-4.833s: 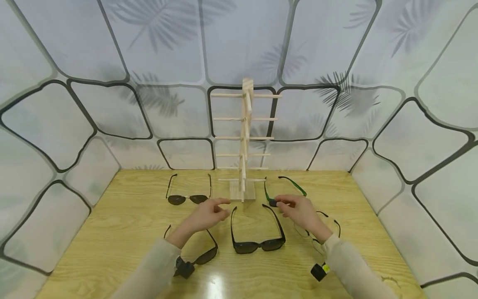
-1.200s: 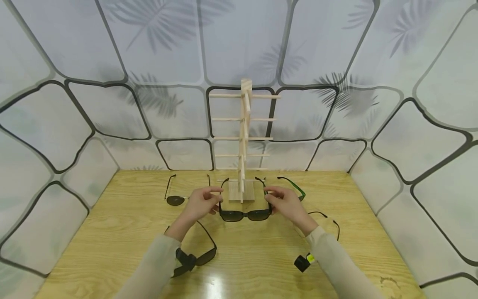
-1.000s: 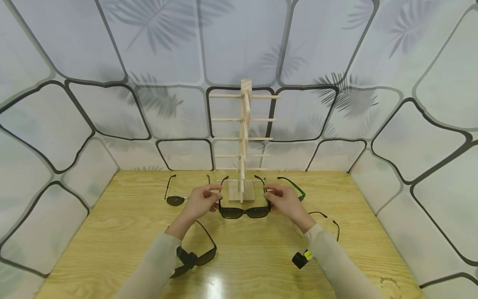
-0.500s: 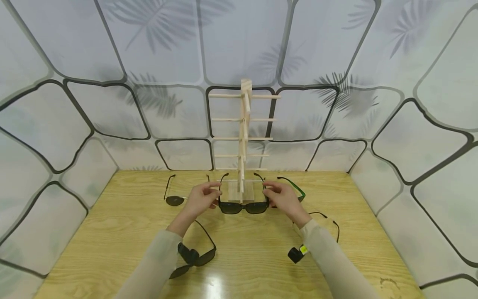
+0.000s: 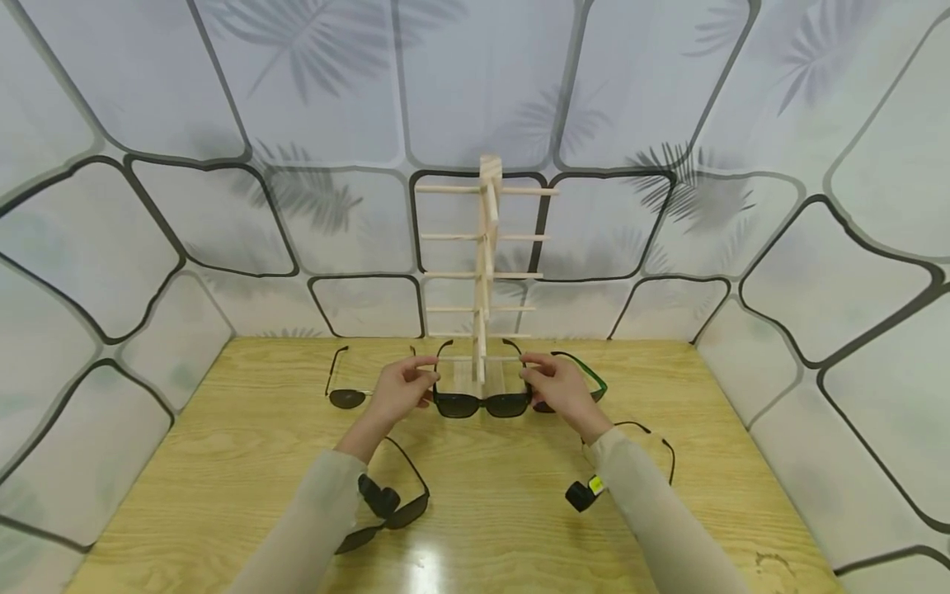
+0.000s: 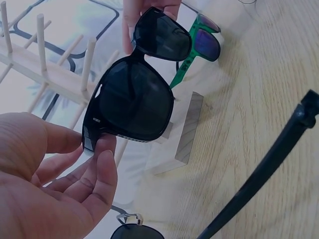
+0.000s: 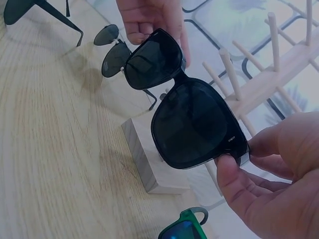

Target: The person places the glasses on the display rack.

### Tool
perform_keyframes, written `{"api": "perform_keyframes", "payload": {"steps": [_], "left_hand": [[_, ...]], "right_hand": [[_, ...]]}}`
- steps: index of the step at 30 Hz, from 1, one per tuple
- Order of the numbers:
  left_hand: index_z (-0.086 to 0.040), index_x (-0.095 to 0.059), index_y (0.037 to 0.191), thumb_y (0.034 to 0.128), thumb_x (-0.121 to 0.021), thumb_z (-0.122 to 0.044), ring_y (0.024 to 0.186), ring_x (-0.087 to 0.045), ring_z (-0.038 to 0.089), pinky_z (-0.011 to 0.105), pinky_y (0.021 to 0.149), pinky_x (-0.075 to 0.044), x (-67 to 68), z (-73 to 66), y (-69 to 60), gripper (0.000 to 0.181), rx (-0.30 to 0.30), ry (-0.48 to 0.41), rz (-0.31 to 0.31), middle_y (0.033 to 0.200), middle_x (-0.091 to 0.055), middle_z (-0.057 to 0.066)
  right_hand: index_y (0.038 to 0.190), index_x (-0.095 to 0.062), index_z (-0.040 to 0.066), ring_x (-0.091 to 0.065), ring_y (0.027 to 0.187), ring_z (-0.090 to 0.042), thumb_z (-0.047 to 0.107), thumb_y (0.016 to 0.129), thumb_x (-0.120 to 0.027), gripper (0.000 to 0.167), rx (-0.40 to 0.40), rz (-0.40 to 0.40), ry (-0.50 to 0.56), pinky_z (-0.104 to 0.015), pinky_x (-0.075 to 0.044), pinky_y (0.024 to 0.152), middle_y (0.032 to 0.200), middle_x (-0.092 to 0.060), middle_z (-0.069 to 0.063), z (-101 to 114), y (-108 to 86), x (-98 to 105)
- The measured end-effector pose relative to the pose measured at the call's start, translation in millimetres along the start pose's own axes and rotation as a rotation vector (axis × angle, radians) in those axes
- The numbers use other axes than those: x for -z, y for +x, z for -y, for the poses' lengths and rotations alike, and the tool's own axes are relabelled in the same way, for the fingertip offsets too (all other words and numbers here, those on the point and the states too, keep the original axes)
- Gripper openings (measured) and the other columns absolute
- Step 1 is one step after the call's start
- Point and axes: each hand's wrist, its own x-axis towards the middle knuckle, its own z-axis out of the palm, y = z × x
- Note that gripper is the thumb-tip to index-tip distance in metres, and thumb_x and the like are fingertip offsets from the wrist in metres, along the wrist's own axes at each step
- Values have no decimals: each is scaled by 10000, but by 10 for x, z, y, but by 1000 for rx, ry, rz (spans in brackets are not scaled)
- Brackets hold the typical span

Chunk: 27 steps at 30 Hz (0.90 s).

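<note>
Head view, inspected from my remote station: the wooden display stand, with its cross-rungs, is upright near the middle of the far edge of the desk. I find the black sunglasses held off the desk at the stand's lowest rung, lenses toward the near edge, arms reaching back on either side of the post. Whether they touch that rung, I cannot tell.

Left hand pinches the frame's left outer corner between thumb and fingers; right hand pinches the opposite corner likewise. Both wrist views confirm this.

On the desk I log green-framed sunglasses just right of the stand, partly hidden by the right hand in the head view; thin-rimmed sunglasses toward the far left corner; dark sunglasses left of centre, toward the near edge; and thin-framed glasses toward the right edge, partly covered by the right sleeve.

Differences: the earliest frame has the black sunglasses lying on the desk, with the right hand at the green-framed pair. Compared with half a second ago, they are slightly nearer the stand, which keeps its place.
</note>
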Motion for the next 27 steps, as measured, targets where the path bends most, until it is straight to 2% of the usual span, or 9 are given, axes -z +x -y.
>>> {"api": "perform_keyframes", "payload": {"steps": [6,10,14,19,27], "left_hand": [[-52,-648,1430,1065,-623,-110,758,-700,132,416,773,-642,-28,20,61,370,15,-6,-25,1274,-707,293],[-59,-665,1414,1062,-627,-99,729,-683,128,460,804,-640,-42,41,106,356,34,-25,-48,1259,-709,295],[-57,-672,1408,1062,-626,-89,726,-674,110,446,821,-641,-59,62,146,350,39,-41,-67,1249,-706,297],[-47,-670,1408,1069,-616,-90,761,-680,111,468,865,-634,-72,66,169,346,36,-50,-80,1254,-704,293],[-30,-678,1394,1066,-613,-79,765,-688,105,460,856,-635,-81,75,181,338,34,-39,-98,1259,-706,298]], "right_hand": [[1467,-616,46,-682,682,-200,163,1064,-630,420,-9,-7,9,-434,-625,734,1288,-695,-294,-16,63,-14],[1473,-612,46,-664,678,-145,167,1065,-627,426,-14,-7,29,-445,-626,763,1304,-689,-301,-27,100,-25],[1473,-610,36,-656,667,-95,135,1066,-618,419,-8,-11,48,-464,-636,784,1311,-686,-316,-42,125,-30],[1475,-607,30,-648,634,-101,108,1064,-612,418,-5,-20,47,-500,-634,786,1310,-683,-328,-48,142,-39],[1490,-584,12,-639,632,-105,112,1067,-603,435,-9,-13,43,-492,-630,778,1298,-682,-331,-90,181,-53]]}}
